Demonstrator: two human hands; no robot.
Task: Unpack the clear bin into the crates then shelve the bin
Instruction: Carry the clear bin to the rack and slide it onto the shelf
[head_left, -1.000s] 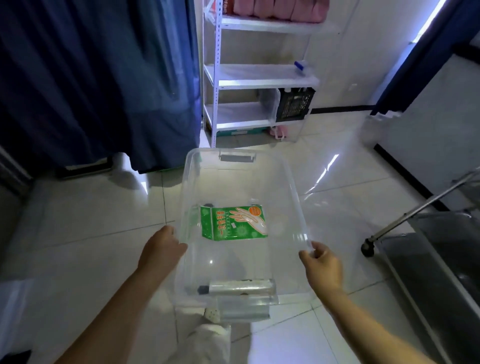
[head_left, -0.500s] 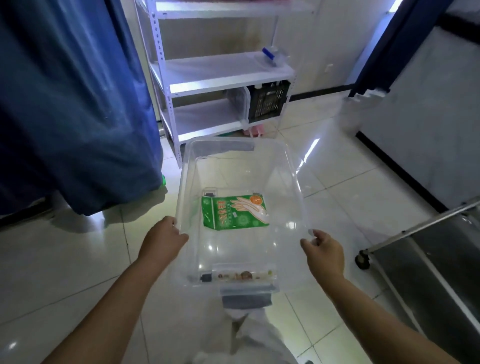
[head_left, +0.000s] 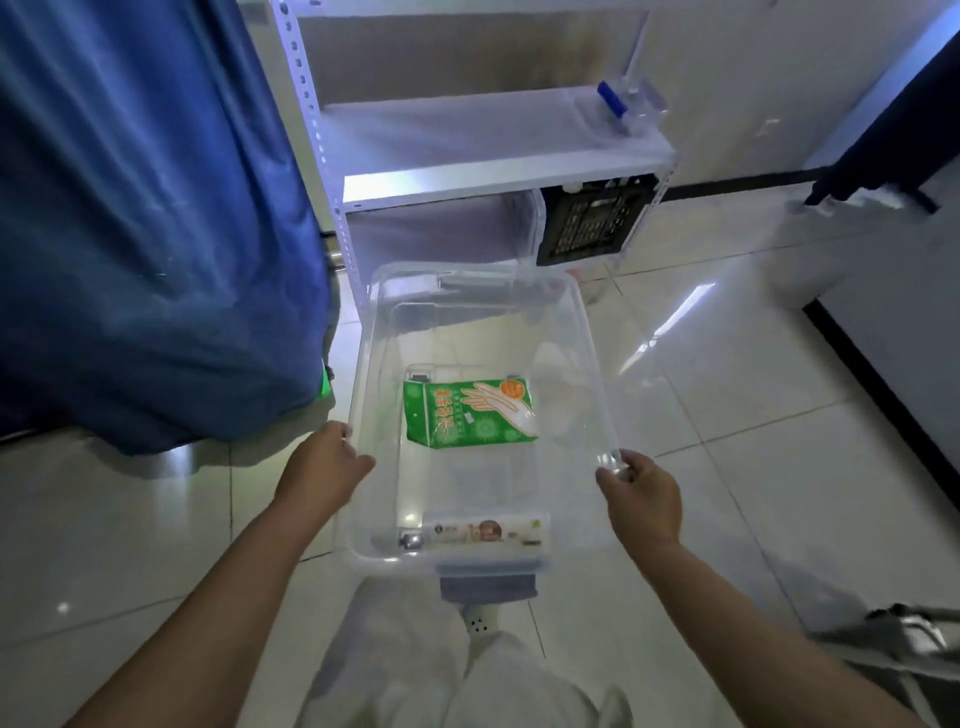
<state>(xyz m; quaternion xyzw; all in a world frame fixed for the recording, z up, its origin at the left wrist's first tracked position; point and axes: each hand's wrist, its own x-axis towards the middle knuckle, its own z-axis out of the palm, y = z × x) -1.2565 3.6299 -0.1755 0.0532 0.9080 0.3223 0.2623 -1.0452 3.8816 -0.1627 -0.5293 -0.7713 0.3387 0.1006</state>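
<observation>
- Left hand (head_left: 324, 470) and right hand (head_left: 641, 493) gripping clear bin (head_left: 597, 374) side rims, fingers curled.
- Green packet (head_left: 470, 413) and tube (head_left: 483, 532) inside; may slide if tilted.

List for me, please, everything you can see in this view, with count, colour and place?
clear bin: one, transparent, carried above the floor by its two long sides.
green packet: one, green with a hand picture, on the bin's bottom, middle.
tube: one, pale with a dark cap, lying along the bin's near end.
shelf unit: one, white, ahead of the bin.
black crate: one, lower shelf, right end.
blue curtain: one, left.
tiled floor: white, glossy.
left hand: fingers curled on the bin's left rim.
right hand: fingers curled on the bin's right rim.
</observation>
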